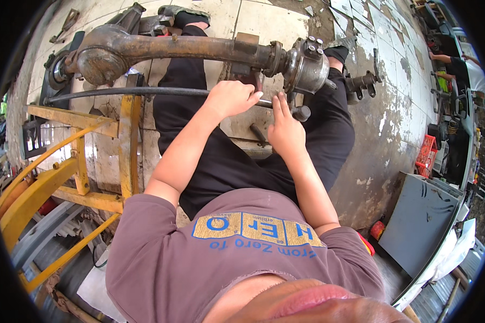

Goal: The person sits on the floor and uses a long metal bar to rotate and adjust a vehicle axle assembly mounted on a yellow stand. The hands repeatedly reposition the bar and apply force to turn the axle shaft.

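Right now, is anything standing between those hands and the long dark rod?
Nothing visible does: the left hand curls over the long dark rod, and the right hand meets it near its thick end. The rusty axle housing lies beyond the rod, not between.

Pale square tiles [277,17] are covering the floor at the top of the frame, giving way to cracked, broken ones toward the upper right. Bare stained floor [369,161] is showing right of centre among flaking white patches. A grey cabinet [415,226] is occupying the lower right; a red crate [427,157] is sitting above it in the frame. Clutter [448,102] is lining the right edge. Bright light is reaching the upper floor.
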Demonstrator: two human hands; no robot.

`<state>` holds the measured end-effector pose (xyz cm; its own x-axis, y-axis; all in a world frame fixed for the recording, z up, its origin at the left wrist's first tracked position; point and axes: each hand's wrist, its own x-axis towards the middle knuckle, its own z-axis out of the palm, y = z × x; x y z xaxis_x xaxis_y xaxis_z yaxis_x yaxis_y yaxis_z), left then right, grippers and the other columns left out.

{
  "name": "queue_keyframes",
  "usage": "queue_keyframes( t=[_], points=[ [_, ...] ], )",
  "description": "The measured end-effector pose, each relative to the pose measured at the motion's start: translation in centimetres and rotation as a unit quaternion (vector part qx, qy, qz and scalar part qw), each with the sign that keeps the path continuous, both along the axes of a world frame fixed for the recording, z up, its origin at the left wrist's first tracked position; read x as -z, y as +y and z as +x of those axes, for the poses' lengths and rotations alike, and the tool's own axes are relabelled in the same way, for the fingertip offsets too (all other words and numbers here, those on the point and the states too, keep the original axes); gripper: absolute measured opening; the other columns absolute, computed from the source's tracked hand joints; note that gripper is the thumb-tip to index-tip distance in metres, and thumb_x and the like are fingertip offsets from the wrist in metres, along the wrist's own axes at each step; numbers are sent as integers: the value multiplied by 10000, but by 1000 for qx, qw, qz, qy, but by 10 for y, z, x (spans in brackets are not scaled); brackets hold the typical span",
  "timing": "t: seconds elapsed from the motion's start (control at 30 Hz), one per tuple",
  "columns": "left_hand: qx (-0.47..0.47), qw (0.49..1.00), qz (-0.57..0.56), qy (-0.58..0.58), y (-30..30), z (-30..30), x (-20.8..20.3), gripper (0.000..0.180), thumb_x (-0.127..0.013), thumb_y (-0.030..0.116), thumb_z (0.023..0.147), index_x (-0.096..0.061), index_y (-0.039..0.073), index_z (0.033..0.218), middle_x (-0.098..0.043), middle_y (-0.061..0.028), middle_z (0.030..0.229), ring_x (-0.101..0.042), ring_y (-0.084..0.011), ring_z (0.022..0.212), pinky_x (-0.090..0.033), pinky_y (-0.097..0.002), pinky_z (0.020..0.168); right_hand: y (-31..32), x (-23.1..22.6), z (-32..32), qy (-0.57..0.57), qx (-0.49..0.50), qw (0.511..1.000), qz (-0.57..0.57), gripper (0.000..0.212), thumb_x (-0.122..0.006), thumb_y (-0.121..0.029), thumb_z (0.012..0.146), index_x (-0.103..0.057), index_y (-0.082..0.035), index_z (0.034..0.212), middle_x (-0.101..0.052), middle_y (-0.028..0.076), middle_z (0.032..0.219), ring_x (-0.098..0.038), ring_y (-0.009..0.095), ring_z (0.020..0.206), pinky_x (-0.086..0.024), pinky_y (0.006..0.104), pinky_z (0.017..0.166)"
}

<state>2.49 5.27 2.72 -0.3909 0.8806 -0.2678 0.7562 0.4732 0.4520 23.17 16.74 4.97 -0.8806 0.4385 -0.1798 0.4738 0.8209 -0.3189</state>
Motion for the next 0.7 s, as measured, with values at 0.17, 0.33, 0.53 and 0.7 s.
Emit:
queue_keyframes(
  t=[0.17,0.33,0.53,0.7],
  points=[
    [-9,998,45,34,-4,3,4,443,-573,494,1137,-752,98,1048,-803,-151,955,-787,-396,973,-622,-540,847,29,5,41,82,-34,964,-250,859,-561,7,870,-503,-79,1722,-467,131,1807,-781,302,1096,-634,428,902],
    [-10,980,190,59,-8,6,7,306,-686,414,1089,-756,117,1064,-792,-87,1001,-785,-345,957,-625,-508,800,28,-4,32,329,69,748,-572,887,-467,12,996,-201,-54,1840,-301,212,1862,-656,241,1388,-531,371,1094],
    [70,946,317,1,-18,3,4,274,-767,342,1021,-787,97,1143,-801,-98,1148,-757,-335,1124,-589,-487,1030,11,34,21,480,193,627,-582,708,-543,-19,1144,-280,-9,1801,-516,163,1720,-597,214,1475,-449,368,1213],
    [103,965,239,-32,-34,65,-27,457,-799,421,1010,-771,62,1291,-779,-135,1254,-722,-366,1234,-527,-482,1157,1,28,25,527,158,670,-497,261,-688,-85,1145,-716,-3,1391,-664,58,1387,-619,140,1266,-461,303,1130]
  ],
)
